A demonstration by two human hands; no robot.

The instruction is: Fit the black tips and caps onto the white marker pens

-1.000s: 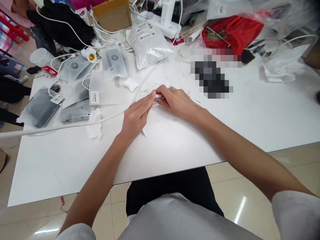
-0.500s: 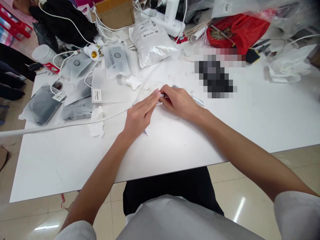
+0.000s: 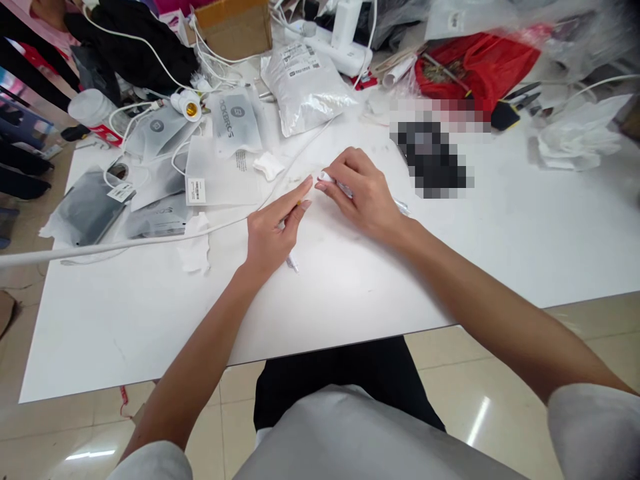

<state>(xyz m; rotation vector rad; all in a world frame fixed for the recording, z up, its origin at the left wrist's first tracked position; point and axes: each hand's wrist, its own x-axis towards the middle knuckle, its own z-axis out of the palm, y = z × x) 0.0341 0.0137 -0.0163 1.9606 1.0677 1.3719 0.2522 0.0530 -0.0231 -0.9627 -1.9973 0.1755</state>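
Note:
My left hand (image 3: pixel 273 230) lies on the white table (image 3: pixel 350 280) with its fingers stretched forward, pressing a thin white pen-like stick (image 3: pixel 293 261) whose end pokes out below the palm. My right hand (image 3: pixel 363 193) is curled around a slim white and silver pen-like tool (image 3: pixel 330 180), its tip close to my left fingertips. The tool's rear end (image 3: pixel 403 205) shows behind the hand. A long white cable (image 3: pixel 150 240) runs across the table just left of my left hand.
Several frosted and silver packets (image 3: pixel 225 150) lie at the back left, with a light-bulb socket (image 3: pixel 186 105), cables and a cardboard box (image 3: pixel 233 27). A red bag (image 3: pixel 475 63) and crumpled white plastic (image 3: pixel 575 137) sit at the back right. A blurred dark patch (image 3: pixel 433 157) lies right of my hands.
My right hand has lifted slightly and drawn the tool's tip away from my left fingertips. My left hand's fingers have slid a little back and left.

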